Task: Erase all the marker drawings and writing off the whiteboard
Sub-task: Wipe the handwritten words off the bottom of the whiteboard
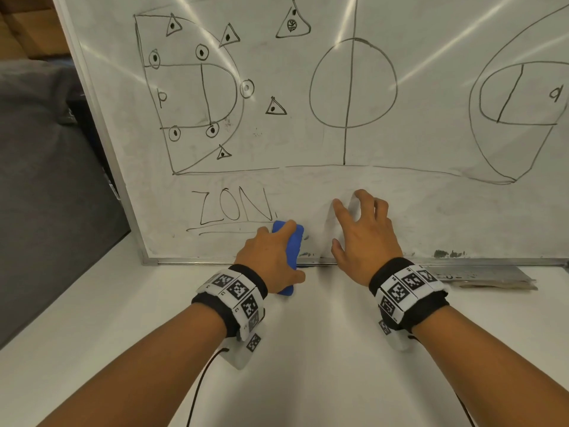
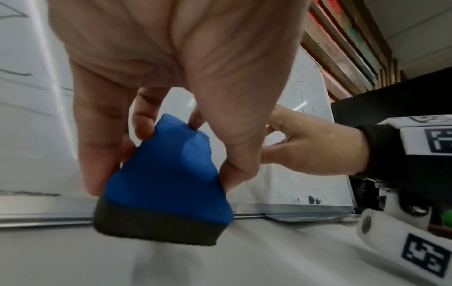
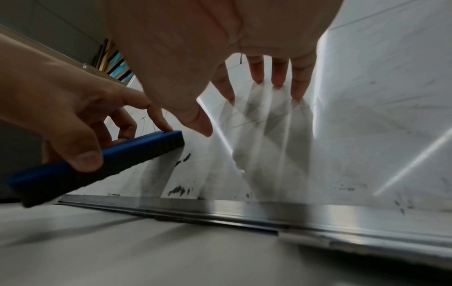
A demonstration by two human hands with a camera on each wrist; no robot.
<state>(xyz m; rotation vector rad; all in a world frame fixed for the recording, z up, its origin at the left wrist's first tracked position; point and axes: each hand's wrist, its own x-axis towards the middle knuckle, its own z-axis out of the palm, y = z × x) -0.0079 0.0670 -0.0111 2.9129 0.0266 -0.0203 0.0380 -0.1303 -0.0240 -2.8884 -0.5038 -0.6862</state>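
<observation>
Left hand [image 1: 268, 260] around blue eraser [image 1: 289, 238], right hand [image 1: 363, 238] splayed against whiteboard [image 1: 400, 143]

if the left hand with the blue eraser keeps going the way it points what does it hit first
Probably the white whiteboard itself: the left hand points the blue eraser at it, beside the underline under the black "ZON" writing.

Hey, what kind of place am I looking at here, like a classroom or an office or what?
Probably an office or studio workroom, though I can't be sure. A large whiteboard with a hand-drawn basketball court leans on a white table, and framed pictures or boards are stacked against the wall behind.
</observation>
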